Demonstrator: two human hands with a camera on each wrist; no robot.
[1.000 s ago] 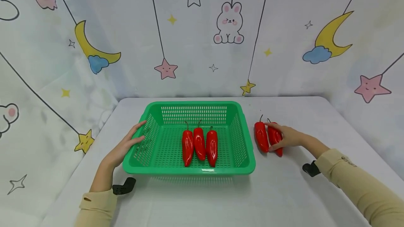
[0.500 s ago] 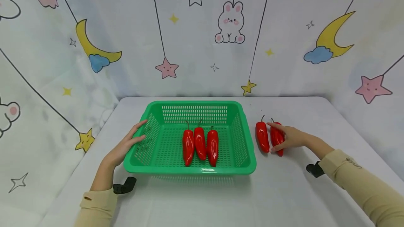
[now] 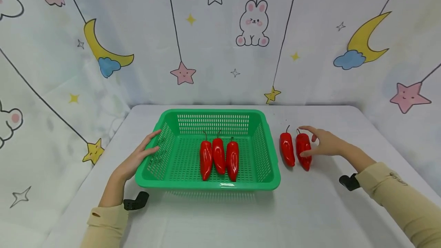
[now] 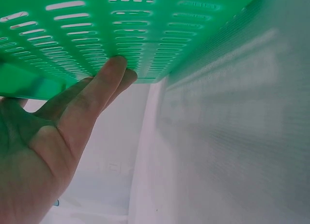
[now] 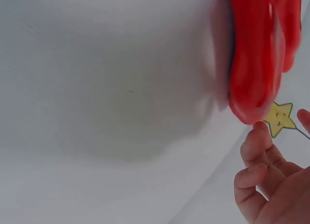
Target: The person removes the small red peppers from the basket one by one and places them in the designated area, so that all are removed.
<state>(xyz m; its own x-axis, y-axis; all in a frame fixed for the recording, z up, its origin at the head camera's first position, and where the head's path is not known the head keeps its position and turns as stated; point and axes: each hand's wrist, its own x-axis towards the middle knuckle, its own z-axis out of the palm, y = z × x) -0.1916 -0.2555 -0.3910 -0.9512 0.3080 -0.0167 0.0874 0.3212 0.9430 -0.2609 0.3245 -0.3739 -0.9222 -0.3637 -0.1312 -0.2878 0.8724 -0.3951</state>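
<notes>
My left hand (image 3: 132, 163) holds the left side of a green plastic basket (image 3: 206, 186), thumb and forefinger over its rim; in the left wrist view other fingers (image 4: 82, 115) lie against the slotted outer wall. Inside the basket, red peppers (image 3: 206, 160) lie side by side, three of them, stems toward the back. Two more red peppers are on the table right of the basket, a left one (image 3: 287, 150) and a right one (image 3: 304, 144). Over the right one my right hand (image 3: 327, 142) is spread, thumb overlapping it, nothing gripped. The right wrist view shows fingertips near this pepper's end (image 5: 254, 83).
A white-covered table (image 3: 213, 221) carries everything. Behind it hangs a pale cloth backdrop (image 3: 220, 87) printed with stars, moons and rabbits. Dark wrist cameras, left (image 3: 136, 201) and right (image 3: 349, 182), stick out below my wrists.
My right hand has shifted rightward, from between the two table peppers to over the right one, and its fingers have spread wider. The left hand and basket hold their place.
</notes>
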